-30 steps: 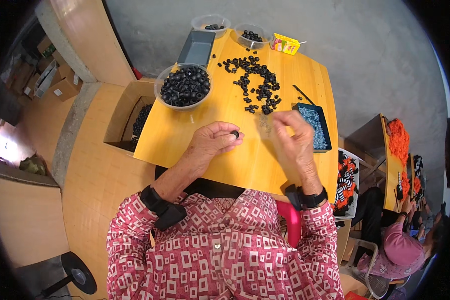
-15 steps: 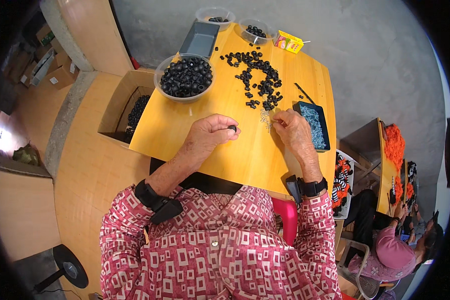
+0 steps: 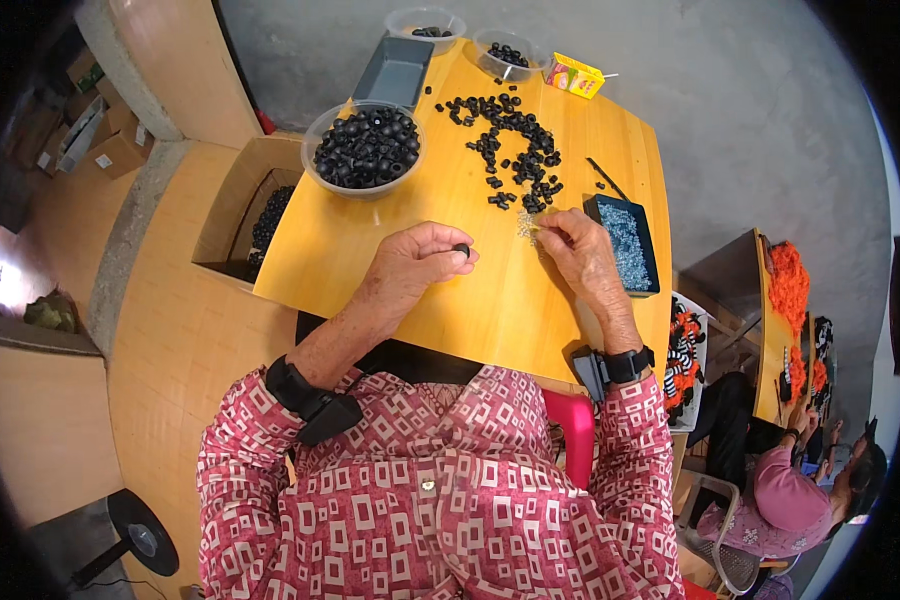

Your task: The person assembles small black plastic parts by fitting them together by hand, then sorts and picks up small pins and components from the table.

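Above the near part of the yellow table [image 3: 370, 245], my left hand [image 3: 415, 262] pinches a small black rounded plastic piece [image 3: 461, 250] between thumb and fingertips. My right hand [image 3: 580, 252] has its thumb and fingers pressed together beside a small patch of tiny clear pieces [image 3: 526, 224]. Whatever lies between those fingertips is too small to make out. Just beyond, many small black plastic parts [image 3: 515, 150] are scattered in a loose trail. A dark tray [image 3: 652, 262] of tiny clear bluish pieces stands right of my right hand.
A clear bowl [image 3: 320, 172] heaped with black rounded pieces stands at left. Behind it are a grey tray [image 3: 395, 72] and two smaller tubs [image 3: 395, 22]. A yellow carton [image 3: 575, 76] and a thin black stick [image 3: 604, 177] lie right. Another person [image 3: 785, 490] sits far right.
My right fingertips have shifted slightly left and away from me, to the edge of the clear pieces. My left hand keeps its pinch on the black piece. The view has tilted slightly.
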Tool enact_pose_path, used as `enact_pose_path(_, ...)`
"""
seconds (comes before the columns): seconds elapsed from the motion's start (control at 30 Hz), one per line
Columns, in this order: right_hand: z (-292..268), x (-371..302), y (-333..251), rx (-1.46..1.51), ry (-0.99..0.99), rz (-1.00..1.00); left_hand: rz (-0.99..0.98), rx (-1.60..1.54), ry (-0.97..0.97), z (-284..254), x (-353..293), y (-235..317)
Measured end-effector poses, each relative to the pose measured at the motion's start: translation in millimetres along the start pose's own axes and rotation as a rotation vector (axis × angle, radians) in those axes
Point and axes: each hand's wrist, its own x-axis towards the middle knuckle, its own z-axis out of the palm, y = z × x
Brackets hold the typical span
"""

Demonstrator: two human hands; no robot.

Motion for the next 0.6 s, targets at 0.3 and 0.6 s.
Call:
enact_pose_path(0.3,-2,1,-3,0.006,0.087,0.007,0.007,-0.014,0.008,-2,2,-2)
enact_pose_path(0.6,3,-19,1,-0.156,0.036,-0.085,-0.034,-0.060,0.014,4,-1,-2)
